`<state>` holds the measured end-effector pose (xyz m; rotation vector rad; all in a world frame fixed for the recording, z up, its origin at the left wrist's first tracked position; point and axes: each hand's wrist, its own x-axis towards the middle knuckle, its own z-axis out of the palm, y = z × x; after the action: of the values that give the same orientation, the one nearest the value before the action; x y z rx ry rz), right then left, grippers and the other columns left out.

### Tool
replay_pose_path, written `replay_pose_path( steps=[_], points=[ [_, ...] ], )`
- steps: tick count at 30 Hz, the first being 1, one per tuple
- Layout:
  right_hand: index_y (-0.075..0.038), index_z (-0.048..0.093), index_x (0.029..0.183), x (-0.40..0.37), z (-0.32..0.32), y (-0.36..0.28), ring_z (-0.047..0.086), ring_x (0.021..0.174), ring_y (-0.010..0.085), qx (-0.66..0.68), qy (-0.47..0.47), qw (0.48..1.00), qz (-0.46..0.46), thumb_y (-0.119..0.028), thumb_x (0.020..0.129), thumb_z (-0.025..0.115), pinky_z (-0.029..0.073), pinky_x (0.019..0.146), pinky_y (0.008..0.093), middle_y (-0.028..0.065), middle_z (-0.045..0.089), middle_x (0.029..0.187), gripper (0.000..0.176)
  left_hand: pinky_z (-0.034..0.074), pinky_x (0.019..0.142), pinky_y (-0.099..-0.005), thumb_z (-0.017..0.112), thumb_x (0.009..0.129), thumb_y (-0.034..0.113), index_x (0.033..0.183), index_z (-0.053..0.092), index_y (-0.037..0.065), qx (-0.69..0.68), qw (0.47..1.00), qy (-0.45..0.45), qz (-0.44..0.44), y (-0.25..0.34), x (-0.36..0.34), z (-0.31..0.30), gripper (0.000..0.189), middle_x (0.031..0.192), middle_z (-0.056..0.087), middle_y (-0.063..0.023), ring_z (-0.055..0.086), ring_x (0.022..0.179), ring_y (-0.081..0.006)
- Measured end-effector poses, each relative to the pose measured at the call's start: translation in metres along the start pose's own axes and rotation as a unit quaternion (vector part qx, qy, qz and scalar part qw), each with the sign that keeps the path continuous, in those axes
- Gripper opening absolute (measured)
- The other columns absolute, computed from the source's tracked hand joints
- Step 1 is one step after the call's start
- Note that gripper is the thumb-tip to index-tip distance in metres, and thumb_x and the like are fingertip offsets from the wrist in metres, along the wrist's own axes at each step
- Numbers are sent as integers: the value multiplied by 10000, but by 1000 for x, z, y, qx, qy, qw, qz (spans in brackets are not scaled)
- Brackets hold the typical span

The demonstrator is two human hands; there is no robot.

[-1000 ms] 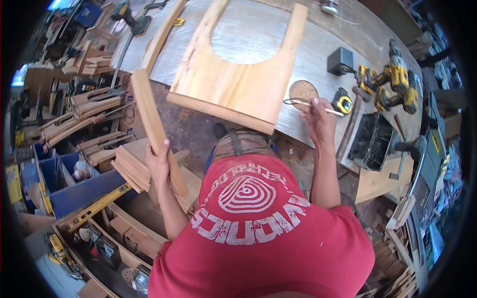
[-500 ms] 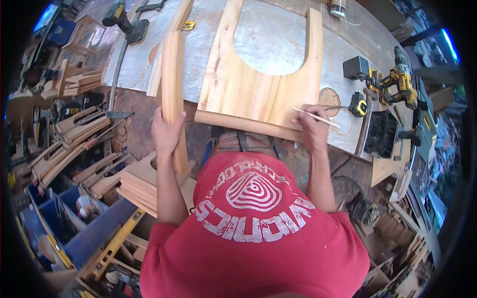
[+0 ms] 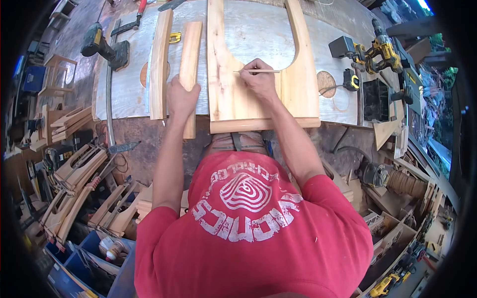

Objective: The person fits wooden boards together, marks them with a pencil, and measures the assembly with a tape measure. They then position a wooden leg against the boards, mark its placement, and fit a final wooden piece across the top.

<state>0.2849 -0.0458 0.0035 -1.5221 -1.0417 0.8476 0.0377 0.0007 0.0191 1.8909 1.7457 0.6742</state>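
My left hand (image 3: pixel 182 98) is wrapped round the lower part of a wooden strip (image 3: pixel 192 52), whose near end sticks out past the workbench edge. Just left of it lies a second wooden strip (image 3: pixel 160 64). Pinched in my right hand (image 3: pixel 259 82) is a pencil (image 3: pixel 268 71), its tip pointing left, close over the pale wooden panel (image 3: pixel 238 107). The panel has a large U-shaped cutout and a rounded near edge. My right hand is just below the cutout's curve.
On the metal-topped workbench (image 3: pixel 338 107) lie a cordless drill (image 3: pixel 102 47) at left, a yellow drill (image 3: pixel 382 49) and a tape measure (image 3: pixel 351 79) at right. A clamp (image 3: pixel 130 26) is at the back left. Blue bins (image 3: pixel 94 243) and stacked wooden parts (image 3: pixel 82 169) stand at lower left.
My right hand has moved left and farther up the panel with the pencil. The left-hand strip has been lowered onto the bench beside the panel. The camera view has shifted.
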Motion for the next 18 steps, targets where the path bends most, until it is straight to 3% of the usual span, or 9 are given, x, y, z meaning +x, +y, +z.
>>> replay_pose_path(
  steps=[7,9,10,13,15,17,18],
  points=[
    [-8,615,858,1,2,2,582,534,105,23,32,999,-6,-95,856,718,479,485,264,41,612,663,135,443,1016,-533,726,818,266,1343,488,-107,116,992,32,41,-2,13,1,686,1222,568,-324,550,1150,-477],
    [-17,607,866,-6,-5,-5,581,540,120,116,32,992,43,-106,890,686,484,496,273,44,604,681,121,416,1048,-540,720,832,263,1370,474,-99,139,986,53,74,3,15,3,694,1242,560,-325,527,1176,-472],
    [-21,603,870,-11,-9,-11,581,543,127,163,34,984,65,-111,907,670,487,501,278,45,599,690,118,368,1102,-554,738,831,276,1420,427,-96,137,984,65,91,8,11,2,762,1345,510,-336,486,1244,-483],
    [-32,585,887,-38,-26,-9,568,564,148,384,76,911,127,-129,957,619,489,514,303,53,590,735,124,327,1148,-567,765,806,287,1459,394,-79,74,943,63,319,34,-30,-5,835,1430,457,-328,422,1339,-489],
    [-66,595,916,-70,-56,0,562,606,153,395,91,905,129,-179,983,600,488,533,336,45,593,774,131,276,1193,-564,801,766,295,1489,388,-39,10,918,-88,388,59,-71,1,897,1505,415,-282,349,1429,-472],
    [-95,615,919,-100,-88,2,566,630,148,422,140,887,123,-208,987,610,482,545,347,33,602,789,132,257,1211,-555,728,823,239,1500,405,3,78,886,-212,404,81,-107,23,787,1522,419,-241,337,1458,-438],
    [-85,620,918,-112,-106,0,559,632,152,438,167,877,103,-227,991,611,482,562,349,34,605,791,160,255,1210,-564,673,859,210,1493,425,13,114,872,-210,427,81,-119,50,709,1540,405,-232,334,1466,-428]
  ],
)
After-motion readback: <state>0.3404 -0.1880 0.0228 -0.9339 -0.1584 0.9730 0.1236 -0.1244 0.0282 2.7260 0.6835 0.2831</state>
